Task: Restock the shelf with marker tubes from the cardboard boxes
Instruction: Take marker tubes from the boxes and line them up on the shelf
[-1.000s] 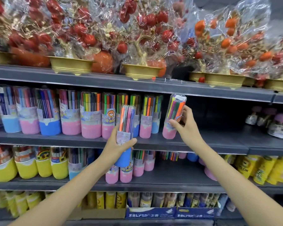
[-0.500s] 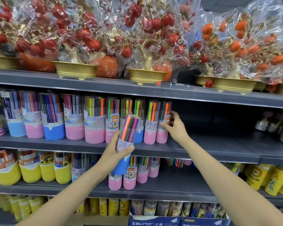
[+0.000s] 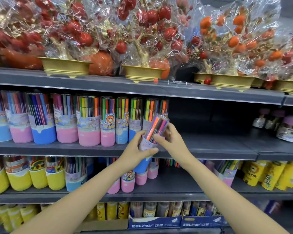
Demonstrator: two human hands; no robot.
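Observation:
A clear marker tube with a blue base (image 3: pixel 156 130) is tilted to the right in front of the middle shelf (image 3: pixel 210 149). My left hand (image 3: pixel 136 152) grips its lower half, thumb across the label. My right hand (image 3: pixel 172 141) holds its upper part, fingers curled round it. Behind it a row of marker tubes (image 3: pixel 88 120) with pink and blue bases stands on the middle shelf, ending near the hands. The base of the held tube is partly hidden by my left hand.
Right of the row the middle shelf is bare up to some jars (image 3: pixel 281 125). Wrapped ornamental fruit trees in gold pots (image 3: pixel 142 71) fill the top shelf. The lower shelf holds yellow tubs (image 3: pixel 39 178) and more tubes; blue cartons (image 3: pixel 154 222) sit at the bottom.
My right hand set a pink-based tube at the row's right end, let go, and came back to take the upper part of the blue-based tube that my left hand has raised.

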